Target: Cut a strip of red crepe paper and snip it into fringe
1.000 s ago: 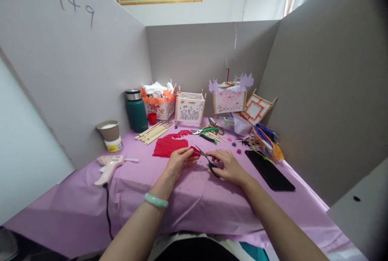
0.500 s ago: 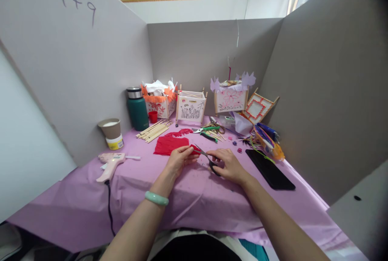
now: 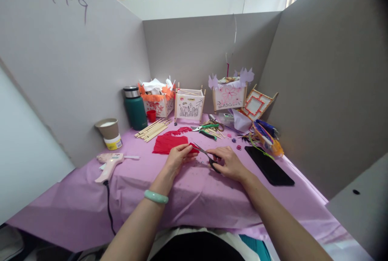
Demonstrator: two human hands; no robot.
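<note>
My left hand (image 3: 180, 158) pinches a small folded piece of red paper (image 3: 194, 148) between thumb and fingers. Black-handled scissors (image 3: 206, 155) are in my right hand (image 3: 228, 162), their blades at the edge of that red piece. Beyond my left hand a larger red sheet (image 3: 168, 144) lies flat on the purple tablecloth (image 3: 182, 196). It looks like crepe paper, though I cannot be sure. Just behind it lies a fringed red strip (image 3: 178, 131). Green-handled pruning shears (image 3: 207, 130) rest a little past the scissors.
To the left are a pink glue gun (image 3: 110, 166), a cup (image 3: 108, 128) on a small jar, and a green bottle (image 3: 135, 109). Bamboo sticks (image 3: 154, 130) lie behind the sheet. Decorated box lanterns (image 3: 189, 105) stand at the back. A black phone (image 3: 269, 166) lies right.
The view has shifted slightly. My hands, the red piece and the scissors keep nearly the same pose, with the blades still at the piece's edge.
</note>
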